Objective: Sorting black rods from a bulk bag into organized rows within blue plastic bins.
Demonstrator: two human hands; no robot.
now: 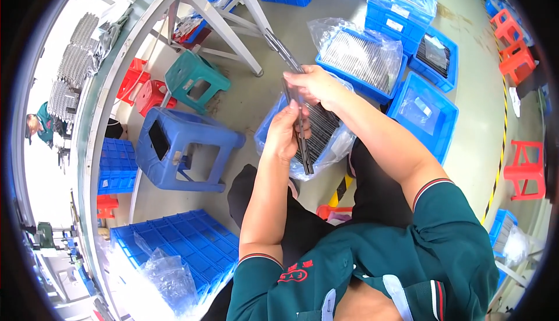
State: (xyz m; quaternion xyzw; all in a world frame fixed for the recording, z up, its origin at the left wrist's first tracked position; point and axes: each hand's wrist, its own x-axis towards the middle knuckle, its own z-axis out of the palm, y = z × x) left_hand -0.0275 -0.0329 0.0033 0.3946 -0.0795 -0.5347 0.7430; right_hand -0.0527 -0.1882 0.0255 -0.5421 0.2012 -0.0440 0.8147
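Observation:
My left hand is closed around a long dark metal strip, which slants down over the blue crate in front of me. Just above it, my right hand grips a second dark slotted metal strip that points up and to the left. The two strips come together between my hands, where fingers hide part of them. Beneath lies a blue crate lined with clear plastic, holding many similar dark strips laid side by side.
A blue stool with a black phone on it stands left, beside a green stool. Blue crates surround the far right. A workbench runs along the left; a blue crate stack is near-left.

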